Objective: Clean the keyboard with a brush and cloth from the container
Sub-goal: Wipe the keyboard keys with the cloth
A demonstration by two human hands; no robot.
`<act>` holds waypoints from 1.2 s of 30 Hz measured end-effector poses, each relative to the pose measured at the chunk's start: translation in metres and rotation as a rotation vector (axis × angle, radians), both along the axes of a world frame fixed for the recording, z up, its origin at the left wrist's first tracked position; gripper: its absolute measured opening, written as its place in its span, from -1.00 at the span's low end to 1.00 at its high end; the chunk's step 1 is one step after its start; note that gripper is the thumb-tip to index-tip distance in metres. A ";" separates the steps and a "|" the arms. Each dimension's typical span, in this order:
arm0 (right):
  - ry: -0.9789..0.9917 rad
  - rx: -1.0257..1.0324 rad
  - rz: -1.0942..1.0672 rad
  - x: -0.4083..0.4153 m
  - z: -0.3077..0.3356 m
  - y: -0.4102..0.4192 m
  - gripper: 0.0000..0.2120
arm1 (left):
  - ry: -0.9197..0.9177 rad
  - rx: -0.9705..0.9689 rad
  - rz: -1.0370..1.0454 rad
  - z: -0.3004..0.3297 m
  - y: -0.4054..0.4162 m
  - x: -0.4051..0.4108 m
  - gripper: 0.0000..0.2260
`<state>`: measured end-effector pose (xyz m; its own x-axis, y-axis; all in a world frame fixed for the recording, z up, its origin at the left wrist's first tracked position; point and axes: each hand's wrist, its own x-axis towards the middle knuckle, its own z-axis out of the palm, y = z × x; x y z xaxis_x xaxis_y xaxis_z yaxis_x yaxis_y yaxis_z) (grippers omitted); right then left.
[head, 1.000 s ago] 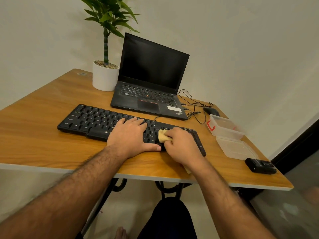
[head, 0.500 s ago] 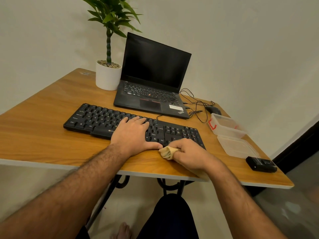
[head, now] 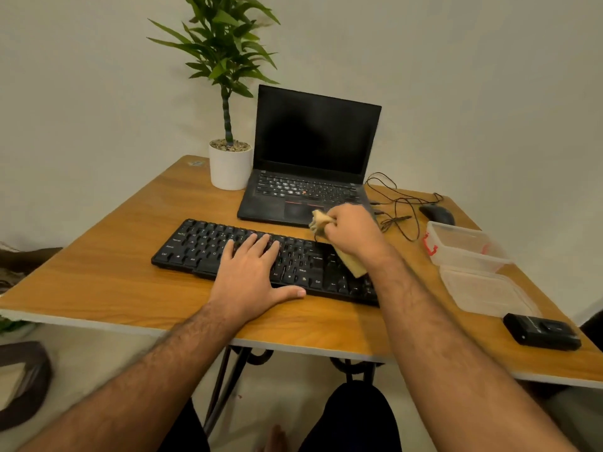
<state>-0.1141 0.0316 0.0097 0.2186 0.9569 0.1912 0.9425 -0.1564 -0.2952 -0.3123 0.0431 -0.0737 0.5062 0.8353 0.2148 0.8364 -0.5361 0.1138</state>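
Wooden table (head: pixel 98 275) against a plain wall carries a black keyboard (head: pixel 202 249) near its front edge. Left hand (head: pixel 251 275) lies flat on the keys, fingers straight. Right hand (head: pixel 354 230) is raised over the keyboard's far right end, fingers curled round a tan cloth (head: pixel 321 220) (one end hangs below the wrist). Container (head: pixel 463 243) stands right of it, beside its lid (head: pixel 486 291).

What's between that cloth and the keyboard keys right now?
Nothing visible. The right hand holds the cloth over the keyboard's far edge; the left hand rests on the middle keys, aside.
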 end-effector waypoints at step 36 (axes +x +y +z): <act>-0.118 0.006 -0.002 -0.029 -0.040 -0.018 -0.81 | 0.001 -0.040 0.021 -0.005 0.005 -0.001 0.07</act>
